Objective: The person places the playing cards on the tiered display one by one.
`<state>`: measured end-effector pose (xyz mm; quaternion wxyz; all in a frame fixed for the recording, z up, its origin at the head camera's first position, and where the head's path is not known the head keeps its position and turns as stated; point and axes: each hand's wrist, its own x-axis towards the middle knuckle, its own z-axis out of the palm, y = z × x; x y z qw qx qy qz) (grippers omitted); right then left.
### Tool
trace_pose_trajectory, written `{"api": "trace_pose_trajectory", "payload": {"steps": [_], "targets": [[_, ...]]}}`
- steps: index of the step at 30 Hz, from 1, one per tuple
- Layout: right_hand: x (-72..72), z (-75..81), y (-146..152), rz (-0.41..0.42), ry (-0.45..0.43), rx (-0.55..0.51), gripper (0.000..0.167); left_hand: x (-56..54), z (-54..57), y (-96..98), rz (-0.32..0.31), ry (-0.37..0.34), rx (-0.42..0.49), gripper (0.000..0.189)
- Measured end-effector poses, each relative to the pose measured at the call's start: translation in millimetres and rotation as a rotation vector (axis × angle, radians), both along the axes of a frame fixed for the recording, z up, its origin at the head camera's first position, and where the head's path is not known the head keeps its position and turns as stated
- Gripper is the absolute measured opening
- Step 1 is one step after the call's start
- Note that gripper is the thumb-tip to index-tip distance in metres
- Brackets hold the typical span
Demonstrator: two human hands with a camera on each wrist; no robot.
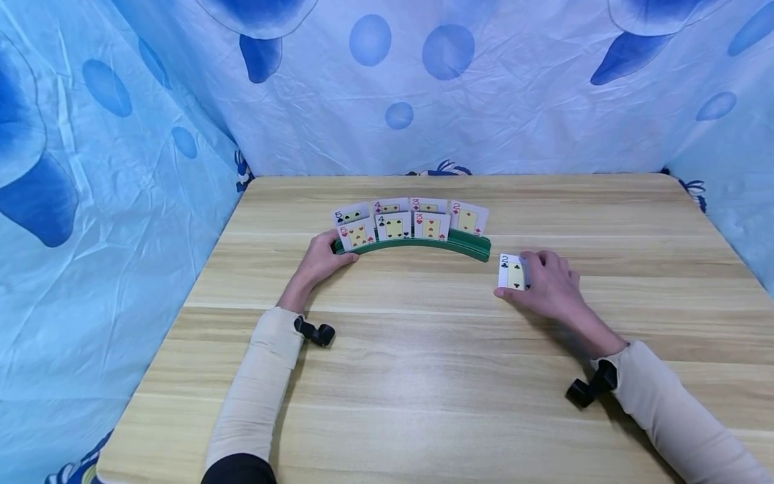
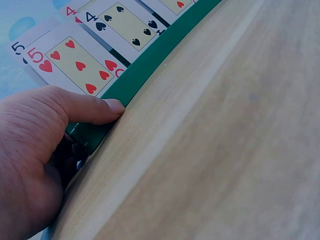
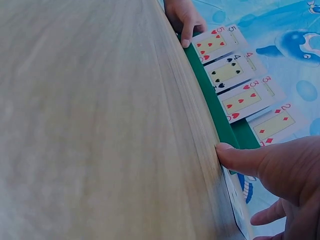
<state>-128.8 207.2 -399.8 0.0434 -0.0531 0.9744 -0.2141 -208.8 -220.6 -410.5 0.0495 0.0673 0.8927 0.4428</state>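
Note:
A curved green card holder stands on the table with playing cards upright in two rows. Its front row has the five of hearts, the four of spades and the three of hearts; behind are a black five, a red four, a red three and the two of diamonds. My left hand grips the holder's left end, thumb along its front. Just right of the holder, my right hand holds a black two card between thumb and fingers, low over the table.
The wooden table runs back to a blue patterned cloth that hangs behind and at the sides. Black wrist cameras are strapped over both sleeves.

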Motion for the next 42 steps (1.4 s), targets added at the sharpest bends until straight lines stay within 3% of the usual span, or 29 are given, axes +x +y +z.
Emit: {"api": "trace_pose_trajectory", "payload": {"steps": [19,27,37,42], "targets": [[-4.9,0.8,-1.2,-0.054,-0.019,-0.015,0.102,0.0,-1.1,-1.7,0.001,-0.006,-0.001,0.055],[-4.9,1.8,-2.5,-0.075,0.028,-0.025,0.108,0.3,0.9,-0.3,0.001,-0.007,0.009,0.055],[-4.3,3.2,-1.1,-0.064,0.044,0.012,0.102,-0.2,0.0,-0.3,-0.002,0.003,-0.01,0.056],[-2.2,3.3,-0.7,-0.07,0.111,0.033,0.102,0.4,1.3,0.4,0.002,-0.002,-0.022,0.056]]}}
